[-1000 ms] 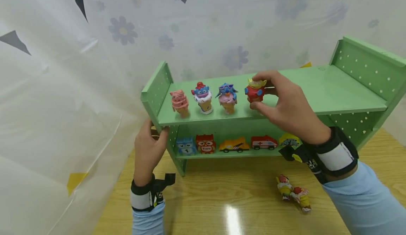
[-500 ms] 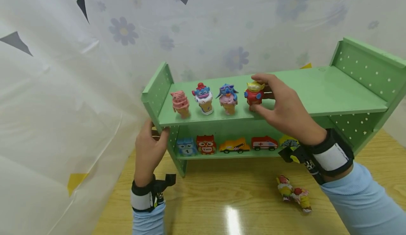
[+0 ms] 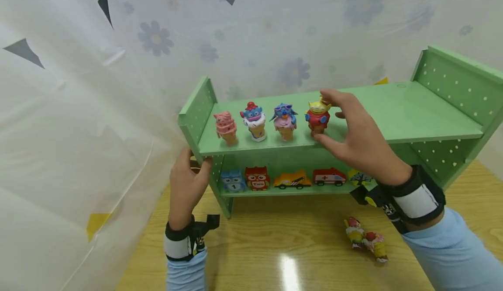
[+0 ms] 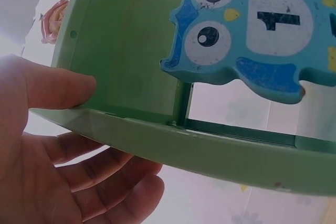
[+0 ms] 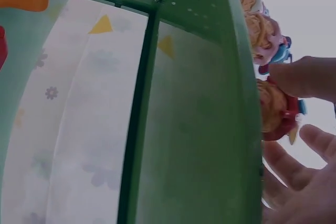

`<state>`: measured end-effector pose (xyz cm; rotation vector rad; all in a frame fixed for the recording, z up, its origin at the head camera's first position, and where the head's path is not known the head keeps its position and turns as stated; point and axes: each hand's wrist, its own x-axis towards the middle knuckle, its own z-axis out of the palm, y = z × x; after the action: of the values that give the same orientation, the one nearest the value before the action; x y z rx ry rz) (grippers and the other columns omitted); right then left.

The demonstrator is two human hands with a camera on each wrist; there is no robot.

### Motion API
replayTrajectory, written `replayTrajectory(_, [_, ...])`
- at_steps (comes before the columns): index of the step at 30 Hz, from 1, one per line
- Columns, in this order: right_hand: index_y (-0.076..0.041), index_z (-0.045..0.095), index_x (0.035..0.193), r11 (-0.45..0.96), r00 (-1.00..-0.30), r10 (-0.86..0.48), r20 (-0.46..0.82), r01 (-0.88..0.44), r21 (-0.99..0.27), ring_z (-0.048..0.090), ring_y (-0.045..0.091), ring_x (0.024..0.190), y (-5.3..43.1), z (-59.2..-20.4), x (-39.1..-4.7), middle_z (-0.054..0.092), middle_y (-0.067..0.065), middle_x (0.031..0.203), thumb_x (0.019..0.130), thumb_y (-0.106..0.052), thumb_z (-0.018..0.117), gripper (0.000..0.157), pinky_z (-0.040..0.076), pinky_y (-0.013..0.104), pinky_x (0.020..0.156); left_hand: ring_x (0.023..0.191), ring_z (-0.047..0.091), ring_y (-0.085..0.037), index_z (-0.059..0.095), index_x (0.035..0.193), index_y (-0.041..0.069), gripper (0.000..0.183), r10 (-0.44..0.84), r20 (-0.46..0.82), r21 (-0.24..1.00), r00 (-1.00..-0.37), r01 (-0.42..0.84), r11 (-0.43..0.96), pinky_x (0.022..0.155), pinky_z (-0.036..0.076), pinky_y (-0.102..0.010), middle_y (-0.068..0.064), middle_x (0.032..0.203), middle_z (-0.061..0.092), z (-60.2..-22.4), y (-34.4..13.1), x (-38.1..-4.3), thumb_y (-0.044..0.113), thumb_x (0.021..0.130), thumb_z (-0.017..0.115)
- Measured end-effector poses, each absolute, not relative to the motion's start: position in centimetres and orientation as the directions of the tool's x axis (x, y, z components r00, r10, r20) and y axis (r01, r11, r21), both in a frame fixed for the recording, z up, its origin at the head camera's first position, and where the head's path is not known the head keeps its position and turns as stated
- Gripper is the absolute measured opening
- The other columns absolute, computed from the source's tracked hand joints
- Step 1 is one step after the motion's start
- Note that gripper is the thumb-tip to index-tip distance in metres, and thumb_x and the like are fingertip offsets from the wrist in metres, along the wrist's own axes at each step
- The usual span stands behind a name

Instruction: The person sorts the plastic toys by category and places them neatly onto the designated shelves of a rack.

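A toy figure [image 3: 317, 117] with a yellow head and red body on a cone stands upright near the front edge of the top board. My right hand [image 3: 363, 140] is beside it, fingers parted, index fingertip by its head and thumb by its base. In the right wrist view the figure's cone [image 5: 273, 107] shows between thumb and spread fingers. My left hand [image 3: 187, 188] holds the left side panel of the green polka-dot shelf [image 3: 408, 112]. The left wrist view has the thumb [image 4: 63, 87] on the panel's inner side and the fingers beyond its edge.
Left of the figure stand a pink cone toy [image 3: 225, 127], a blue-faced one [image 3: 254, 120] and one with sunglasses [image 3: 284, 121]. Below are owl blocks [image 3: 257, 178], a tow truck [image 3: 291, 180], an ambulance [image 3: 329, 177] and a tree piece [image 3: 359, 177]. Two cone toys [image 3: 365, 238] lie on the table.
The red and yellow figure came down onto the top board. My right fingers then loosened and spread away from it. My left hand stayed on the side panel.
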<state>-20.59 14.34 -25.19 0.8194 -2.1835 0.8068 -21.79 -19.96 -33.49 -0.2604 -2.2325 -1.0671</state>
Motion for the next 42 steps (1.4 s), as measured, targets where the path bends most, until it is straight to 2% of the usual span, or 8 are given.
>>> replayTrajectory(5, [0.000,0.048,0.135,0.618,-0.462,-0.207,0.863,-0.745,-0.250,0.044,0.037,0.116,14.8,-25.3,-18.7,0.050,0.024,0.132,0.072,-0.001,0.074,0.068,0.041,0.045,0.092,0.088,0.063,-0.024,0.054,0.128,0.012,0.039,-0.089,0.629,0.626,-0.772,0.435,0.647,0.067,0.059,-0.043,-0.010,0.111,0.064,-33.5,-20.0,-21.8,0.025,0.091,0.060])
replayTrajectory(9, [0.006,0.061,0.115,0.594,-0.320,-0.103,0.942,-0.779,-0.199,0.048,0.040,0.105,14.7,-25.5,-16.8,0.059,0.028,0.116,0.078,-0.017,0.066,0.043,0.035,0.032,0.091,0.088,0.063,-0.024,0.054,0.128,0.012,0.039,-0.088,0.626,0.630,-0.775,0.436,0.643,0.067,0.059,-0.042,-0.010,0.111,0.064,-33.5,-19.9,-21.8,0.025,0.092,0.060])
replayTrajectory(13, [0.007,0.067,0.094,0.570,-0.197,-0.046,0.979,-0.810,-0.136,0.051,0.041,0.096,14.6,-26.5,-15.3,0.064,0.027,0.098,0.086,-0.025,0.064,0.034,0.037,0.027,0.093,0.088,0.063,-0.023,0.053,0.129,0.012,0.039,-0.091,0.621,0.634,-0.779,0.430,0.643,0.068,0.059,-0.042,-0.010,0.111,0.064,-33.4,-20.0,-21.8,0.025,0.092,0.059])
replayTrajectory(18, [0.005,0.070,0.081,0.538,-0.156,-0.086,0.984,-0.839,-0.085,0.054,0.033,0.086,14.9,-29.2,-13.7,0.066,0.021,0.083,0.090,-0.020,0.063,0.028,0.040,0.023,0.090,0.088,0.062,-0.021,0.054,0.128,0.012,0.039,-0.097,0.621,0.633,-0.778,0.426,0.646,0.068,0.059,-0.041,-0.010,0.108,0.063,-33.3,-19.9,-21.8,0.024,0.091,0.060])
replayTrajectory(26, [-0.005,0.071,0.085,0.513,-0.321,-0.282,0.904,-0.847,-0.141,0.054,0.012,0.090,16.4,-33.9,-12.2,0.067,0.007,0.084,0.097,-0.030,0.054,0.033,0.039,0.014,0.087,0.087,0.063,-0.021,0.053,0.130,0.013,0.039,-0.077,0.643,0.621,-0.762,0.459,0.636,0.068,0.059,-0.040,-0.010,0.107,0.063,-33.6,-20.0,-22.0,0.023,0.092,0.059])
replayTrajectory(33, [-0.022,0.069,0.096,0.582,-0.488,-0.387,0.782,-0.787,-0.203,0.054,0.005,0.092,18.1,-37.5,-12.0,0.065,-0.008,0.094,0.091,-0.023,0.064,0.007,0.044,0.012,0.079,0.086,0.063,-0.020,0.053,0.131,0.014,0.040,-0.080,0.634,0.626,-0.769,0.450,0.637,0.067,0.059,-0.039,-0.010,0.107,0.063,-33.6,-20.0,-21.9,0.024,0.092,0.059])
replayTrajectory(39, [-0.025,0.066,0.100,0.682,-0.647,-0.428,0.631,-0.689,-0.245,0.049,0.001,0.093,19.3,-39.7,-12.0,0.061,-0.012,0.101,0.070,-0.001,0.077,0.041,0.044,0.007,0.059,0.087,0.063,-0.020,0.052,0.131,0.014,0.040,-0.077,0.635,0.628,-0.768,0.456,0.631,0.068,0.059,-0.040,-0.009,0.108,0.063,-33.6,-20.0,-21.8,0.025,0.092,0.059])
replayTrajectory(42, [-0.024,0.066,0.102,0.721,-0.703,-0.432,0.564,-0.646,-0.253,0.049,0.005,0.092,19.8,-40.8,-12.4,0.061,-0.010,0.104,0.071,-0.005,0.079,0.039,0.046,0.012,0.057,0.087,0.063,-0.020,0.052,0.130,0.014,0.040,-0.078,0.634,0.628,-0.769,0.454,0.632,0.068,0.059,-0.039,-0.009,0.108,0.063,-33.6,-20.0,-21.8,0.025,0.093,0.058])
